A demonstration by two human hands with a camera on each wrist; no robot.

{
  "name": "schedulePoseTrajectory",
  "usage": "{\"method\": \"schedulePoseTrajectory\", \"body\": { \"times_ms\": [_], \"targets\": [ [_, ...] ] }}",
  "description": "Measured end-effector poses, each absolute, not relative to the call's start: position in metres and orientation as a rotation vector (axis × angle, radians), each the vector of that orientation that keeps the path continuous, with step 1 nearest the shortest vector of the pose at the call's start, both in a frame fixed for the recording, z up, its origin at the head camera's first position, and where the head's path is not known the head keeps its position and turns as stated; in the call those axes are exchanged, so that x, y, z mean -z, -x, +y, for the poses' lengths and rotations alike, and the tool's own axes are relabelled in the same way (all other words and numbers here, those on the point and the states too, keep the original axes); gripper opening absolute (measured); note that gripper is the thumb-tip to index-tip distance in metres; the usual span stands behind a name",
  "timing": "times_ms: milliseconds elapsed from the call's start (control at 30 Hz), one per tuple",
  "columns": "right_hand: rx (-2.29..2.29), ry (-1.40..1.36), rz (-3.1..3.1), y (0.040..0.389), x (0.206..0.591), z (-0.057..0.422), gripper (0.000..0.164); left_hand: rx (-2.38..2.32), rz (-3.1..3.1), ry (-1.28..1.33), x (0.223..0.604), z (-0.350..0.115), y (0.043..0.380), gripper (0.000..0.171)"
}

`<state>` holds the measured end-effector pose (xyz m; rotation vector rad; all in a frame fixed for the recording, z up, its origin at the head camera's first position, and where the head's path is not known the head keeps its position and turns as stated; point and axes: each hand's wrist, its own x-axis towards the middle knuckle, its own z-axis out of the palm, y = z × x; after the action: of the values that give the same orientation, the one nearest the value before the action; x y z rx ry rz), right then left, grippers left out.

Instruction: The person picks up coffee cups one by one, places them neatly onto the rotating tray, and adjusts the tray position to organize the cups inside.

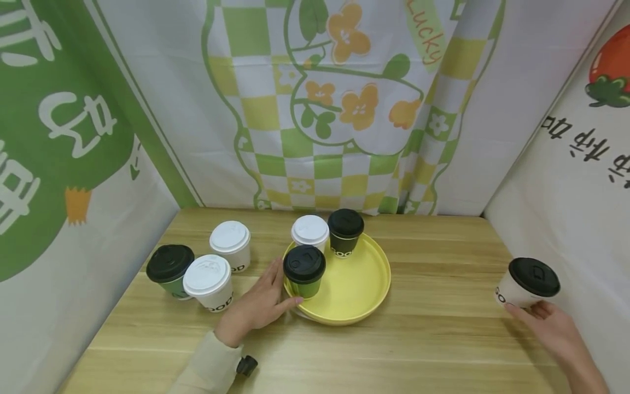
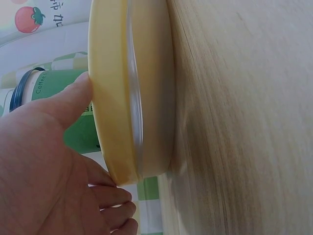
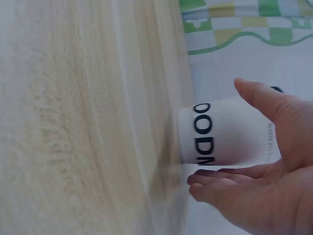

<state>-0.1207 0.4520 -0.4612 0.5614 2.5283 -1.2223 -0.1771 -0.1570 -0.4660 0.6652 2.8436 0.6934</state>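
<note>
My left hand [image 1: 258, 306] rests against the near-left rim of a round yellow tray [image 1: 356, 282], thumb over the edge and fingers along its outside. Close to that thumb stands a green paper cup [image 1: 306, 288] with a black lid. Behind it on the tray are a white-lidded cup [image 1: 310, 231] and a dark cup [image 1: 346, 232] with a black lid. Far right, my right hand [image 1: 553, 325] is at a white cup [image 3: 230, 132] with a black lid, thumb on one side and nearly straight fingers on the other; firm contact is unclear.
Left of the tray stand two white-lidded cups [image 1: 230, 243] [image 1: 209, 282] and a green cup [image 1: 170, 268] with a black lid. The wooden table [image 1: 433, 339] meets a patterned curtain [image 1: 339, 164] at the back and printed cloth walls at both sides.
</note>
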Motion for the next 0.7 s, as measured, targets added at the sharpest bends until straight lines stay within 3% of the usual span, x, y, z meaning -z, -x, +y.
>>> {"method": "schedulePoseTrajectory", "body": {
  "times_ms": [267,700],
  "targets": [
    [1.271,-0.603,2.818,0.13,0.481,0.454,0.086,-0.7,2.848,-0.668,0.468,-0.157,0.178,0.098],
    [1.327,-0.798,2.859,0.142,0.486,0.45,0.088,-0.698,2.842,-0.662,0.469,-0.158,0.178,0.1]
  ]
}}
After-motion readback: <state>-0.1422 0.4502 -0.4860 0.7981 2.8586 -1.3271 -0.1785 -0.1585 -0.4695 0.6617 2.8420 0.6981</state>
